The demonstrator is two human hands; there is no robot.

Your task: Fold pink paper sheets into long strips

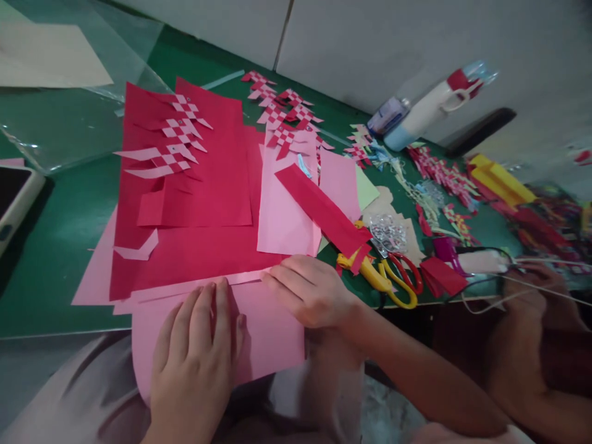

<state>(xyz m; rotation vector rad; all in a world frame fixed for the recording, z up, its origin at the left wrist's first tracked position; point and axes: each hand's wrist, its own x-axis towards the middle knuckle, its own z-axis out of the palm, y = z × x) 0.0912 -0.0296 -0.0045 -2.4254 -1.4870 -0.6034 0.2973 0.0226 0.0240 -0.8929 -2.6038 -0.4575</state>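
Observation:
A pink sheet (pixel 272 333) hangs over the table's front edge, with a narrow folded strip along its upper side. My left hand (pixel 198 345) lies on this sheet, its fingers stretched out and fingertips on the fold. At the fold's right end, my right hand (pixel 312 290) has its fingers pressed together on the paper; its thumb is hidden. Behind them are large red sheets (pixel 213 179) bearing woven red-and-pink paper fish (pixel 182 132). A pink sheet (pixel 282 209) and a folded red strip (pixel 319 203) lie to the right.
Yellow-handled scissors (pixel 398 287) and a yellow tool (pixel 370 271) lie right of my right hand, beside a bag of small eyes (pixel 388 234). A phone (pixel 18 197) is at far left. Bottles (pixel 428 114) stand by the wall. Another person's hands (pixel 531 296) are at right.

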